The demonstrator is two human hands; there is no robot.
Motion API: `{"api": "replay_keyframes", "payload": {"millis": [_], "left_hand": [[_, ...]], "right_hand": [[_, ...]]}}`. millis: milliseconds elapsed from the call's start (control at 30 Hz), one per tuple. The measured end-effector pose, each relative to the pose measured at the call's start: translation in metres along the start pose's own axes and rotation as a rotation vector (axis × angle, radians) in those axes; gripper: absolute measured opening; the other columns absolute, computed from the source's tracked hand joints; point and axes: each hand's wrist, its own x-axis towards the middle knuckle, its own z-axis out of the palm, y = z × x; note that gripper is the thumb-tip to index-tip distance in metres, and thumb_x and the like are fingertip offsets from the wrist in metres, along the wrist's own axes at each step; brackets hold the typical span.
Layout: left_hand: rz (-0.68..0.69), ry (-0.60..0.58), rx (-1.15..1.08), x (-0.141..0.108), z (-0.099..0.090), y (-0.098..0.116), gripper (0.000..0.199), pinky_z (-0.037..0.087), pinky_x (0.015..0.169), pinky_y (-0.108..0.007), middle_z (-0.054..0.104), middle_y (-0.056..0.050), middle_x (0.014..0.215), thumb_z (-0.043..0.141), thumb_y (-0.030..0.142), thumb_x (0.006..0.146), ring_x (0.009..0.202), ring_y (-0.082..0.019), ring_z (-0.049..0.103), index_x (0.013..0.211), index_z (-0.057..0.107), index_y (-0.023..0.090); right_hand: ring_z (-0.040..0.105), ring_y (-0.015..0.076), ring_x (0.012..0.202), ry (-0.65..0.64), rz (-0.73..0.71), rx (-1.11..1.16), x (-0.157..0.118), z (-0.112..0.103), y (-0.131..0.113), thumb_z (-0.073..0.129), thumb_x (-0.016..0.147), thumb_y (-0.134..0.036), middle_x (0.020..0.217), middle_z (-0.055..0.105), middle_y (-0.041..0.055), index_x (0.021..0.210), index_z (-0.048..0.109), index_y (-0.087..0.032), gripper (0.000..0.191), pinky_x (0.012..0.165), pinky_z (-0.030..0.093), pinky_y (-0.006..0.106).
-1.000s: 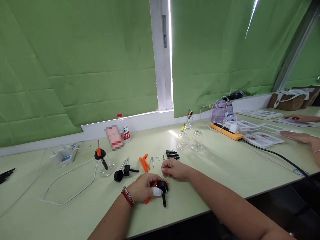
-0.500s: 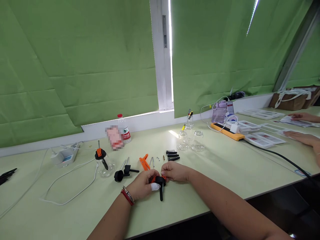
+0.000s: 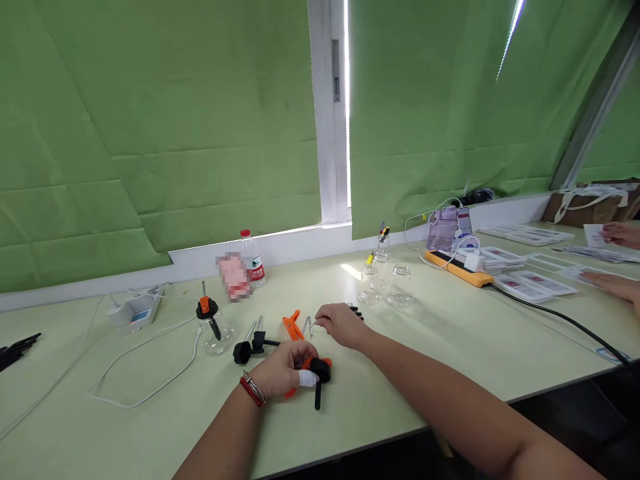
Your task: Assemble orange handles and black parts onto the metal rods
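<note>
My left hand (image 3: 285,370), a white wrap on its thumb, is closed round a black cap (image 3: 321,369) with a downward-pointing black handle and orange parts. Farther forward, my right hand (image 3: 343,325) has its fingers pinched together low over the table; whatever is between them is hidden. Beside those fingertips lie thin metal rods (image 3: 306,326) and an orange lever piece (image 3: 292,325). Black parts with a spring (image 3: 356,311) are partly covered by my right hand. To the left are two black caps (image 3: 243,353) with metal rods sticking out.
A glass jar (image 3: 218,340) with a black and orange top stands left, near a white cable and power strip (image 3: 137,313). Behind are a water bottle (image 3: 254,263) and several glass jars (image 3: 400,288). At right lie an orange power strip (image 3: 457,268), cards and another person's hands (image 3: 613,283).
My right hand has left the black cap and moved forward to the small parts. My left hand still holds the cap. At far right, another person's hand has raised a white card.
</note>
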Motion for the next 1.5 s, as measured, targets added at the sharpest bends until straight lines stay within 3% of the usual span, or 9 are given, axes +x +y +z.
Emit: {"api": "replay_keyframes", "payload": {"millis": [200,367,567,700,833,1000,1133,1267,1500], "left_hand": [[0.037,0.456,-0.044,0.007,-0.008,-0.004,0.027,0.040,0.056,-0.023,0.051,0.003,0.071,0.065,0.030,0.071,0.062,-0.011,0.049,0.091,0.052,0.018],[0.067,0.495,-0.029,0.008,-0.010,-0.003,0.028,0.040,0.059,-0.022,0.054,0.003,0.073,0.069,0.025,0.066,0.065,-0.011,0.051,0.086,0.050,0.019],[0.014,0.698,0.025,0.008,-0.013,-0.002,0.027,0.043,0.059,-0.024,0.057,0.003,0.074,0.065,0.030,0.067,0.065,-0.012,0.055,0.087,0.050,0.019],[0.028,0.674,0.115,0.012,-0.006,-0.006,0.027,0.042,0.059,-0.024,0.057,0.002,0.073,0.064,0.030,0.069,0.064,-0.013,0.054,0.089,0.050,0.019],[0.077,0.546,0.168,0.016,0.002,-0.011,0.025,0.040,0.057,-0.023,0.056,0.003,0.070,0.062,0.030,0.071,0.062,-0.012,0.053,0.091,0.050,0.019],[0.105,0.574,0.081,0.017,-0.004,-0.018,0.026,0.046,0.065,-0.026,0.062,-0.003,0.084,0.058,0.025,0.073,0.074,-0.015,0.060,0.097,0.051,0.018],[0.012,0.852,0.211,0.020,-0.015,-0.024,0.020,0.048,0.066,-0.030,0.061,-0.003,0.084,0.053,0.023,0.075,0.072,-0.017,0.059,0.094,0.052,0.019],[-0.133,1.027,0.487,0.027,-0.019,-0.027,0.016,0.045,0.085,-0.039,0.055,-0.010,0.098,0.052,0.017,0.072,0.093,-0.022,0.056,0.088,0.052,0.017],[-0.149,0.875,0.567,0.028,-0.010,-0.028,0.027,0.039,0.099,-0.042,0.042,-0.021,0.127,0.054,0.018,0.072,0.114,-0.029,0.049,0.099,0.051,0.013]], "right_hand": [[0.060,0.0173,0.073,-0.183,-0.136,-0.489,0.013,0.021,-0.006,0.049,0.082,-0.012,0.082,0.066,0.0072,0.082,0.065,-0.015,0.017,0.063,0.036,0.025],[0.060,0.0157,0.073,-0.145,-0.073,-0.390,0.010,0.027,0.001,0.052,0.084,-0.018,0.081,0.066,0.0060,0.079,0.067,-0.016,0.016,0.062,0.036,0.024],[0.059,0.0163,0.080,-0.021,-0.071,-0.091,0.003,0.027,0.002,0.044,0.090,-0.021,0.085,0.065,0.0065,0.088,0.067,-0.017,0.024,0.073,0.041,0.027],[0.060,0.0144,0.071,0.011,0.052,0.386,-0.003,0.030,-0.003,0.034,0.094,-0.037,0.080,0.063,0.0035,0.115,0.056,-0.019,0.035,0.064,0.045,0.027],[0.053,0.0108,0.050,-0.094,0.196,0.673,-0.005,0.033,-0.004,0.055,0.082,-0.042,0.068,0.058,-0.0026,0.114,0.051,-0.021,0.039,0.045,0.041,0.022],[0.049,0.0092,0.049,0.174,0.281,0.785,0.001,0.023,0.006,0.060,0.075,-0.040,0.065,0.055,-0.0041,0.102,0.054,-0.019,0.035,0.044,0.039,0.021],[0.046,0.0086,0.050,0.469,0.347,0.838,0.006,0.011,0.016,0.058,0.074,-0.040,0.066,0.054,-0.0047,0.104,0.052,-0.020,0.037,0.047,0.040,0.022],[0.047,0.0097,0.051,0.453,0.379,0.838,0.006,0.010,0.022,0.059,0.072,-0.042,0.065,0.053,-0.0047,0.104,0.052,-0.019,0.040,0.047,0.039,0.023],[0.048,0.0116,0.058,0.363,0.243,0.690,0.002,0.021,0.017,0.059,0.073,-0.040,0.065,0.050,-0.0047,0.105,0.054,-0.019,0.039,0.056,0.041,0.026]]}}
